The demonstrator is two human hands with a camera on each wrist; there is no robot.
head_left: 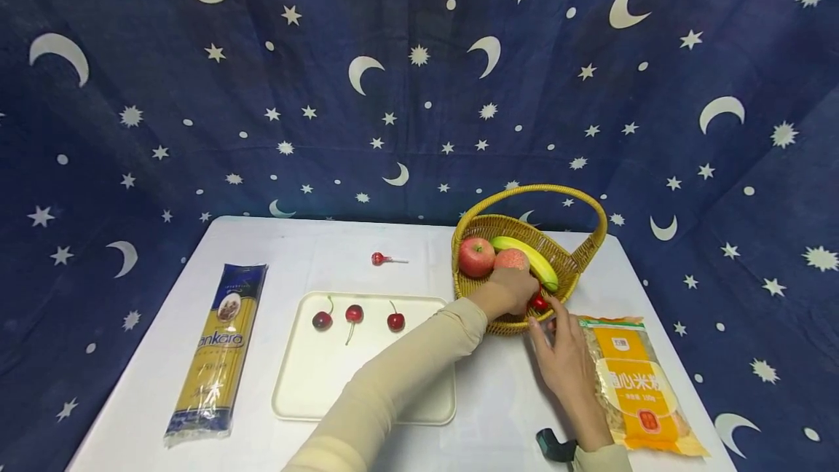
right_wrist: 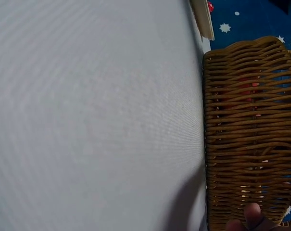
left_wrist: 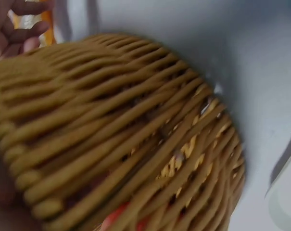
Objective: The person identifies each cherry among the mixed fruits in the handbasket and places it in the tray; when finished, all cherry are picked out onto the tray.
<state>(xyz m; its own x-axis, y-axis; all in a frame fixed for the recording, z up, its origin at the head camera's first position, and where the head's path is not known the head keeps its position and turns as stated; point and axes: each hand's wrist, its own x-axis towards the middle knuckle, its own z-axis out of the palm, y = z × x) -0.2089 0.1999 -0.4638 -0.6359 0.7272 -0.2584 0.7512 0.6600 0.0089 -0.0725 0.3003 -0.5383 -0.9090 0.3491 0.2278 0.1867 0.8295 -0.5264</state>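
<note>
My left hand (head_left: pixel 513 288) reaches down into the wicker basket (head_left: pixel 569 242); its fingertips are hidden, so I cannot tell what they hold. Bright red cherries (head_left: pixel 539 302) lie beside it near the basket's front right rim. An apple (head_left: pixel 476 257), a round pink fruit (head_left: pixel 512 259) and a banana (head_left: pixel 534 261) sit behind the hand. My right hand (head_left: pixel 565 359) is at the outside of that rim, thumb and index finger apart, a small dark red patch showing between them. In the right wrist view, right fingertips (right_wrist: pixel 252 211) appear close to the woven wall.
Three cherries (head_left: pixel 354 314) lie on a cream tray (head_left: pixel 308 395) left of the basket. Behind it is a red lollipop (head_left: pixel 378 258). A spaghetti pack (head_left: pixel 219 348) lies at far left, an orange rice noodle bag (head_left: pixel 639 384) at right. A starry cloth hangs behind the white table.
</note>
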